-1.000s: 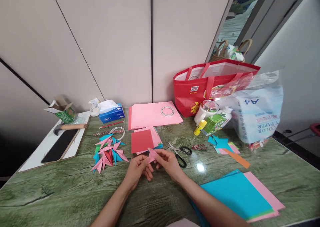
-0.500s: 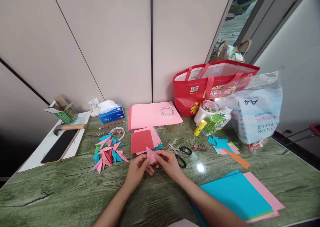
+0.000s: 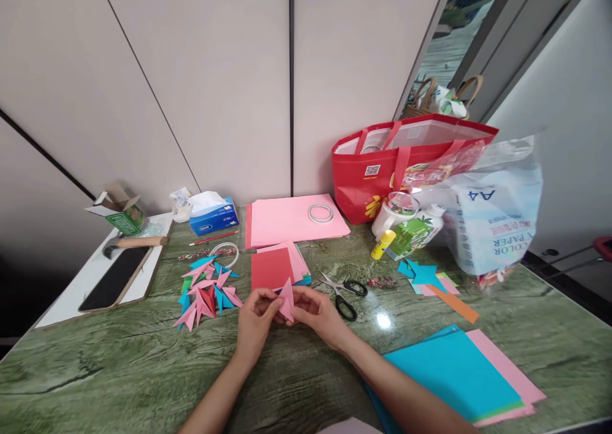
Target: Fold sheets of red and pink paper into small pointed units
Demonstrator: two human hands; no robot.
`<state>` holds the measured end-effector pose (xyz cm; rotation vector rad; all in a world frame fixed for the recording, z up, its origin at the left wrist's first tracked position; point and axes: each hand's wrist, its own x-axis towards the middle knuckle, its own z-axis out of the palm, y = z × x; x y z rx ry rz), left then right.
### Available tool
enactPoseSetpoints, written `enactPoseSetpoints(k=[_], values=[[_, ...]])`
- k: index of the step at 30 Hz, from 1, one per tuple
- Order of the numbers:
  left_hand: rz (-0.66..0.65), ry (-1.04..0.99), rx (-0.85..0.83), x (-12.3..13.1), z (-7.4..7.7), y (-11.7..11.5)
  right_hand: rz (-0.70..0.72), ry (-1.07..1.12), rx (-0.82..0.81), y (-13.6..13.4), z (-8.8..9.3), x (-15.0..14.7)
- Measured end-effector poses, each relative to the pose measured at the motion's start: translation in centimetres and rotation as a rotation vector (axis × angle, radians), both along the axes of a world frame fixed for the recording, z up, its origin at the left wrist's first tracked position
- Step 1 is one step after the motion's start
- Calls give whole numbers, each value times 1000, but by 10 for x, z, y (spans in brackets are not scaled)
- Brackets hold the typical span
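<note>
Between my two hands is a small folded piece of pink paper point(image 3: 287, 301), pointed at the top and held just above the table. My left hand point(image 3: 258, 318) pinches its left side, thumb in front. On its right side the thumb and fingers of my right hand point(image 3: 314, 311) are closed on it. Right behind my hands lies a stack of square paper point(image 3: 271, 269) with a red sheet on top. Open-bladed scissors point(image 3: 345, 294) with black handles rest to the right. Several folded paper points point(image 3: 205, 294) in pink, blue, red and green are heaped at the left.
Pink sheets point(image 3: 291, 220) with a ring on them lie at the back. A tissue box point(image 3: 213, 218), phone point(image 3: 115, 280) and hammer point(image 3: 136, 243) are at left. A red bag point(image 3: 354, 185), glue stick point(image 3: 383, 245) and plastic paper bag point(image 3: 492, 224) stand at right; blue sheets point(image 3: 454, 376) lie front right.
The pink paper has turned in my fingers and now looks narrower and more upright. My left hand has shifted slightly left and my fingers have changed their hold.
</note>
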<state>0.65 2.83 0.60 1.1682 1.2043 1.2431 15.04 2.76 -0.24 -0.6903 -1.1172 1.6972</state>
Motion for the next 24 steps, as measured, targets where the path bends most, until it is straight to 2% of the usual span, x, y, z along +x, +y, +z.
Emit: enactPoseSetpoints(k=[4,9,13,19,24], values=[[36,199,118,-1,1,-1,-56,-18,-5,1,-1,1],[-36,110,59,0,-3,-2,-94,-33,-52,2,-1,3],[-21,237,120,0,0,-3,-109,-38,-64,2,-3,4],[-146,366,155,1,-2,-6,-211,-197,38,3,-9,2],[-184,313,99,1,-4,-6,-225,-255,66,1,-9,1]])
